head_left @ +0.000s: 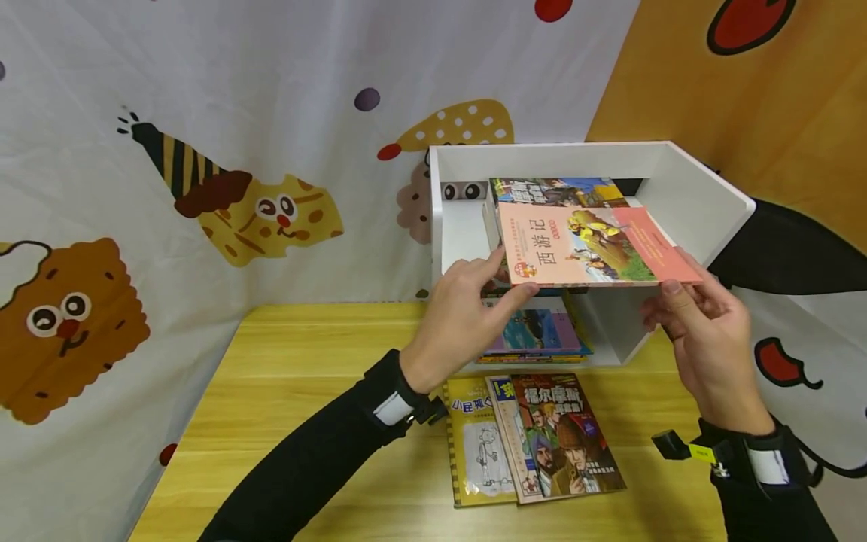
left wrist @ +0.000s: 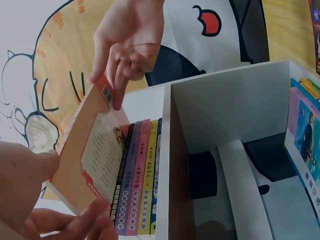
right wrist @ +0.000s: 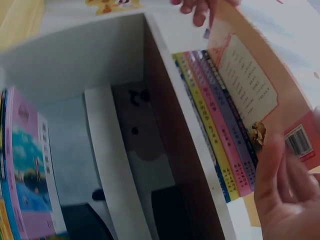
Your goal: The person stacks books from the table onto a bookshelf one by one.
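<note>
A thin pink book [head_left: 589, 245] with an illustrated cover and Chinese title is held level between both hands, at the upper compartment of a white shelf [head_left: 698, 196]. My left hand [head_left: 467, 309] pinches its left end near the front corner. At the opposite end, my right hand [head_left: 707, 327] grips the front right corner between thumb and fingers. Below and behind the book is a stack of books [head_left: 555, 192] on the upper shelf; their black, purple, pink and yellow spines [left wrist: 137, 185] show in the left wrist view. The pink book's back cover, with its barcode [right wrist: 299, 141], faces the right wrist camera.
Another pile of books [head_left: 535, 327] lies in the lower compartment. On the wooden table [head_left: 305, 421] in front, a yellow book [head_left: 467, 444] and a dark detective book [head_left: 569, 436] overlap a partly hidden one. A patterned cloth [head_left: 305, 90] hangs behind the shelf.
</note>
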`<state>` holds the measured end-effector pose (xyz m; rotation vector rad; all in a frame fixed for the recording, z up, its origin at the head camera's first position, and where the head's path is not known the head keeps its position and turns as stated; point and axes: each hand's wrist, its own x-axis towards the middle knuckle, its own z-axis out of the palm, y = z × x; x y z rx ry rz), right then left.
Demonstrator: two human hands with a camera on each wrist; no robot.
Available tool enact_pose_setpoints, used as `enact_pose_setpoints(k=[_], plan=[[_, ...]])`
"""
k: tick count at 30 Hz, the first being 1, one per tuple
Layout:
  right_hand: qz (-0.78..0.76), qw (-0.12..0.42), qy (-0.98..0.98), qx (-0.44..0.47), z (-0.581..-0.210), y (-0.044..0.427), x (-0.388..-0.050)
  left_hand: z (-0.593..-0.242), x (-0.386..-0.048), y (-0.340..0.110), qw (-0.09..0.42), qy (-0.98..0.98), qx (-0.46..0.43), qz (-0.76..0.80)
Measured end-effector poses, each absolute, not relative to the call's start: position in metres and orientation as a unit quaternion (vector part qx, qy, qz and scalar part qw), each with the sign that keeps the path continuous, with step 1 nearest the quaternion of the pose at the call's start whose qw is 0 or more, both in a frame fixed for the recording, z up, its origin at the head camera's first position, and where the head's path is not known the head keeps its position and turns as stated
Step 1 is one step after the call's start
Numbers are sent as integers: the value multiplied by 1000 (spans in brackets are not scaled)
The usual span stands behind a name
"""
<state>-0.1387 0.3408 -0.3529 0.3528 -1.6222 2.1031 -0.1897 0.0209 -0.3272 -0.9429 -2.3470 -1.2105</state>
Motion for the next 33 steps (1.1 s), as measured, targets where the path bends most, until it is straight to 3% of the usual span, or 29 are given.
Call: enact_pose_setpoints(k=[7, 19, 33], plan=[[693, 275, -664, 53, -355, 342, -145, -327, -192, 26, 195, -844, -303, -398], [615, 243, -750, 24, -355, 349, -168, -329, -209, 35, 199, -844, -293, -402], [513, 261, -818, -4, -355, 349, -188, -331, -224, 45, 221, -846, -258, -411]])
